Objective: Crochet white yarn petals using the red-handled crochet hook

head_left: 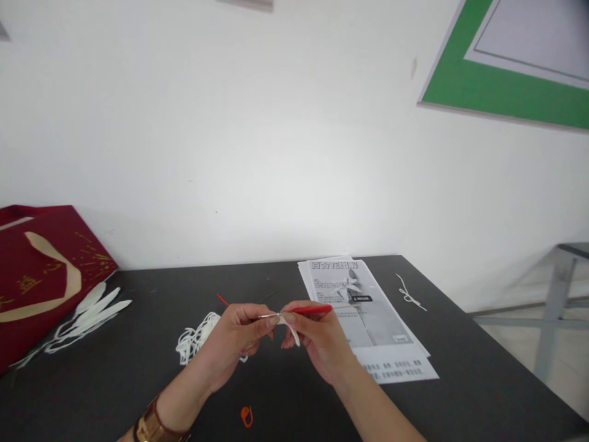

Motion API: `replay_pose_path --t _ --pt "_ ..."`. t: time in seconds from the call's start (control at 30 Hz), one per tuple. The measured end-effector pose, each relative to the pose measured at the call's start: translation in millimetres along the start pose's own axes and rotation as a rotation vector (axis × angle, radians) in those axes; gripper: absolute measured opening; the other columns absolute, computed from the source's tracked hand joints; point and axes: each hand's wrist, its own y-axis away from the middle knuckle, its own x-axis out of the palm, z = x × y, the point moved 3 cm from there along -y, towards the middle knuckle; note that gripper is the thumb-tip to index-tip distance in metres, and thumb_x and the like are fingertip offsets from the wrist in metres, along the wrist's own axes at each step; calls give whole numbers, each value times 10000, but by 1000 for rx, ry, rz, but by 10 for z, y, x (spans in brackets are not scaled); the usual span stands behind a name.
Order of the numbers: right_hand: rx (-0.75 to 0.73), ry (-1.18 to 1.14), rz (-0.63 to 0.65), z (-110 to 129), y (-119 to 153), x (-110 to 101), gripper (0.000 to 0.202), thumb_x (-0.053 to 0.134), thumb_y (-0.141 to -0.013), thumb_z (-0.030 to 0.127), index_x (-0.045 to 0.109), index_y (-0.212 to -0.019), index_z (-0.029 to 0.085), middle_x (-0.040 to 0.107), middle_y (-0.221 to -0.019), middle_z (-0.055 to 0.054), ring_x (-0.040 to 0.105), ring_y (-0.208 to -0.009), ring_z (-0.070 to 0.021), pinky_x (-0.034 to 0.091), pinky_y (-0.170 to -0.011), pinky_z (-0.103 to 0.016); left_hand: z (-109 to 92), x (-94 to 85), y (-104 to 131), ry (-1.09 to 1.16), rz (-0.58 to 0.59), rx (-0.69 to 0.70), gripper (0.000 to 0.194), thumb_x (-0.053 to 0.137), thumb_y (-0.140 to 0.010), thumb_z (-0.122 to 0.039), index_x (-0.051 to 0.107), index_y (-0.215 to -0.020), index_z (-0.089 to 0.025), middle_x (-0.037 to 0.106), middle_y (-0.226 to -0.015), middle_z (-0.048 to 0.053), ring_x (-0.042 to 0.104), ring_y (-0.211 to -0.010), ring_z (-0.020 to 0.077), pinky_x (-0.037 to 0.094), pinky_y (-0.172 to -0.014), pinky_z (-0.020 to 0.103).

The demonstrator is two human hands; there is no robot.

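My right hand (317,334) is closed around a crochet hook with a red handle (315,310), its thin metal shaft pointing left. A small strip of white crochet work (291,330) hangs between my hands at the hook. My left hand (242,334) pinches the work near the hook's tip; the exact stitch is too small to make out. Just behind and left of that hand lies a loose heap of white yarn (196,339), partly hidden by it. An orange stitch marker (247,417) rests on the table in front of my hands.
Printed sheets (386,334) lie right of my hands on the dark table (294,405). Beyond them is a short piece of white yarn (407,296). Several white petal-shaped pieces (103,310) lie by a dark red bag (41,264) at left. A thin red-tipped item (222,299) shows behind my left hand.
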Motion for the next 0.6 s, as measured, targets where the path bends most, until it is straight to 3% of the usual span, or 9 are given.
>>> replay_pose_path --t 0.2,0.33,0.6 --pt "87 -163 96 -1 -3 18 201 837 -644 259 737 -731 108 609 -472 22 528 -379 -75 558 -449 -217 -25 -81 -4 40 103 -91 275 805 -661 -349 664 -640 -115 485 -532 -37 260 -391 17 126 -406 213" --pt "84 -209 108 39 12 13 195 836 -654 261 725 -720 114 597 -457 28 528 -384 -74 566 -457 -216 -78 -191 -20 48 129 -68 231 788 -692 -303 667 -646 -112 454 -533 -44 265 -407 21 125 -406 211" --pt "36 -231 148 121 33 -45 174 818 -690 260 708 -695 125 583 -470 35 512 -403 -70 568 -472 -212 -187 -642 -66 155 182 27 225 796 -652 -255 637 -604 -104 430 -599 -30 243 -442 23 179 -407 190"
